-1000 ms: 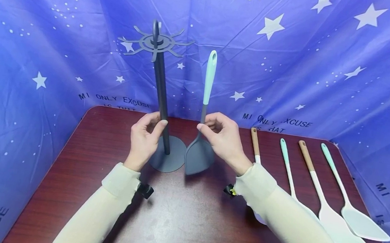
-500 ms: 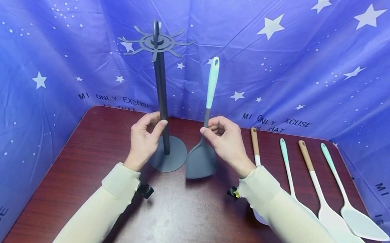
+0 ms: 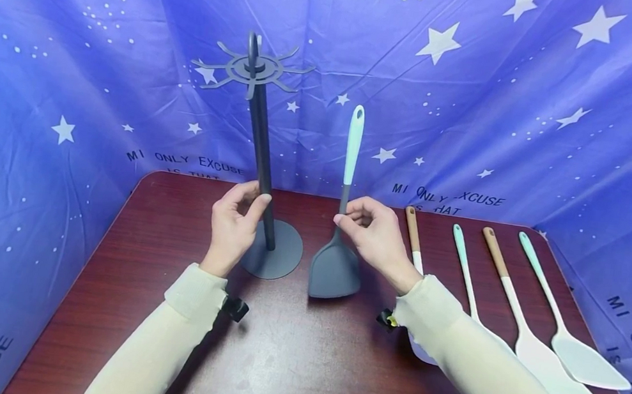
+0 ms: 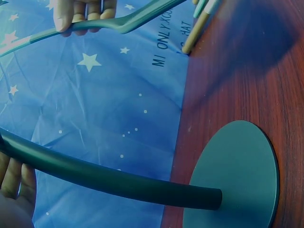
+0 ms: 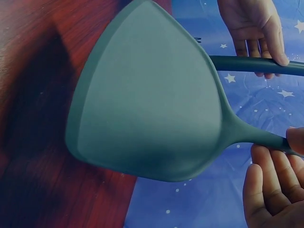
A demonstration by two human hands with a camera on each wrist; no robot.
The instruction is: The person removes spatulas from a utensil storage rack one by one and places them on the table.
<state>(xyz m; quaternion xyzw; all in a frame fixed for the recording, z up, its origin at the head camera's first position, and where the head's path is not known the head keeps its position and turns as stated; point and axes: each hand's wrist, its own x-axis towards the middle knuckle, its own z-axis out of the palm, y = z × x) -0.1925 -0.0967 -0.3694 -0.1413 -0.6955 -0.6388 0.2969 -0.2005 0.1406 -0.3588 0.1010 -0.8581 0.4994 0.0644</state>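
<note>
A dark grey spatula point(image 3: 336, 270) with a mint handle stands upright, blade down, pinched at its grey neck by my right hand point(image 3: 376, 232). In the right wrist view its broad blade point(image 5: 147, 99) hangs above the table. My left hand point(image 3: 233, 230) grips the post of a dark grey utensil stand point(image 3: 264, 166), thumb in front and fingers behind. The stand's round base point(image 4: 242, 166) rests on the table, and its ring of hooks point(image 3: 253, 70) bears nothing. Spatula and stand are apart, the spatula to the right.
Several white-bladed utensils lie side by side on the right: a wood-handled one point(image 3: 413, 233) partly behind my right forearm, a mint-handled one point(image 3: 466, 264), a wood-handled turner point(image 3: 541, 362) and a mint-handled turner point(image 3: 582, 361). The table point(image 3: 274, 372) meets a starry blue cloth point(image 3: 357, 28) behind.
My right hand has carried the grey spatula rightward and slightly down, away from the stand. The left hand and the stand have stayed where they were.
</note>
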